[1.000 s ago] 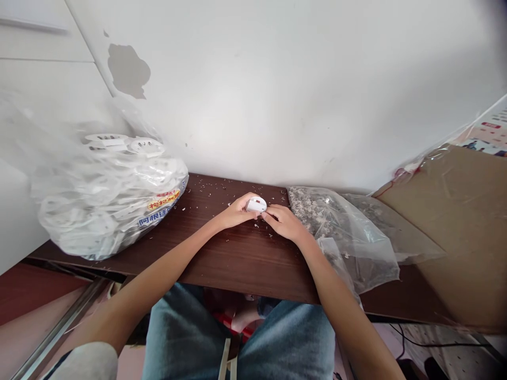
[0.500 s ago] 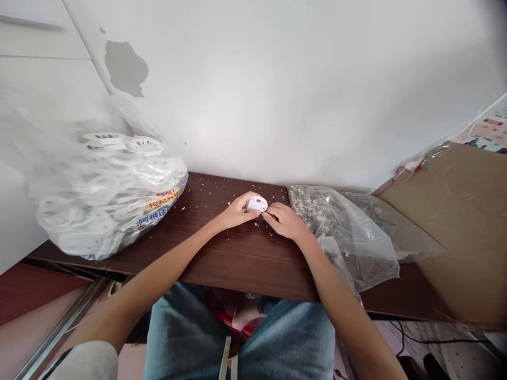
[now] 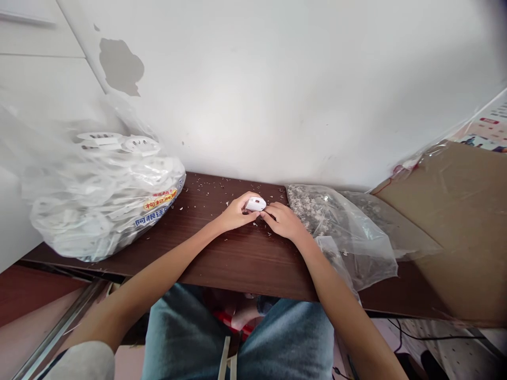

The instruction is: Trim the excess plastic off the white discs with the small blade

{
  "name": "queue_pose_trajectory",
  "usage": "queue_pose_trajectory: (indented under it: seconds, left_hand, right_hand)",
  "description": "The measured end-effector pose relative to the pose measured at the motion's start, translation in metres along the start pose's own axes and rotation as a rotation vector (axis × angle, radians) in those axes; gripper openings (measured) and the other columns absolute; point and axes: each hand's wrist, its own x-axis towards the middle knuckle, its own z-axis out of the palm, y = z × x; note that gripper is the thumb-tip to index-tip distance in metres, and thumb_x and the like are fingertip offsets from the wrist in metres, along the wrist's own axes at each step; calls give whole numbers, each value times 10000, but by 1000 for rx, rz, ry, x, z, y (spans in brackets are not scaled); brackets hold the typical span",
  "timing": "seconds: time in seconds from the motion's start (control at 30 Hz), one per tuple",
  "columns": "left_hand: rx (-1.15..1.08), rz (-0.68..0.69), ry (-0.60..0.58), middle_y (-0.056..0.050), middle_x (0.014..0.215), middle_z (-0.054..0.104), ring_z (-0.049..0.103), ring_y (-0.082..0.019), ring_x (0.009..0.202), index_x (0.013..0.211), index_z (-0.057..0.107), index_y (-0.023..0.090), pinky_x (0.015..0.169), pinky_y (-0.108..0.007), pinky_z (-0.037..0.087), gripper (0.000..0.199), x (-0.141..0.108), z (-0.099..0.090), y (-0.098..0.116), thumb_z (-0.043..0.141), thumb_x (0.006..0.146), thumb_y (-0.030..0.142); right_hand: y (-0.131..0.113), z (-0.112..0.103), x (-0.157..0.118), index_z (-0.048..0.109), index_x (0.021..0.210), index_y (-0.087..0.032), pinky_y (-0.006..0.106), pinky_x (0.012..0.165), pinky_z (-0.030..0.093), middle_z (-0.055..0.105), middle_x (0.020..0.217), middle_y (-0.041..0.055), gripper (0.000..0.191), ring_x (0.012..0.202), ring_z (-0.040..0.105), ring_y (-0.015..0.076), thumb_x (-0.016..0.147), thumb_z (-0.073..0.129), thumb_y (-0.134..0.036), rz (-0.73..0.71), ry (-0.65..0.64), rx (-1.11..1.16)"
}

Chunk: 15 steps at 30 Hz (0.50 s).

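Observation:
Over the middle of the dark brown table, my left hand [image 3: 238,212] is closed around a small white oval plastic part [image 3: 256,203] with a dark rectangular slot. At the part's right edge, my right hand [image 3: 282,218] has its thumb and fingers pinched together. Whether those fingertips grip the part itself or a tiny piece at its edge is too small to make out. White scraps [image 3: 222,186] lie scattered on the tabletop around both hands.
A large clear bag [image 3: 106,211] of white plastic parts stands on the left. To the right lie a clear bag [image 3: 317,208] of small pale pieces and a cardboard box [image 3: 455,227]. The brown table [image 3: 245,264] meets a white wall [image 3: 253,95] behind.
The white part has tilted slightly in my left hand. My right hand stays at its edge. The whole view has shifted a little.

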Motion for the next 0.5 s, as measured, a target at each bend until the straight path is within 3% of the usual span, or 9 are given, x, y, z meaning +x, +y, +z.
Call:
queue_pose_trajectory:
  seconds: [0.3, 0.5]
  left_hand:
    - [10, -63, 12, -82, 1251, 687, 689, -231, 1133, 1271, 620, 237, 975, -377, 602, 384, -3, 2, 3, 718, 911, 329]
    - [66, -50, 45, -78, 1261, 688, 700, -215, 1124, 1285, 613, 230, 947, -348, 620, 381, -4, 5, 3, 685, 922, 319]
  right_hand:
    - [-1, 6, 1, 709, 936, -203, 333, 847, 438, 709, 946, 80, 412, 926, 619, 221, 1145, 429, -422, 41, -8, -29]
    - [-4, 7, 4, 682, 908, -210, 319, 809, 409, 690, 904, 63, 418, 895, 611, 211, 1144, 425, -441, 119, -9, -51]
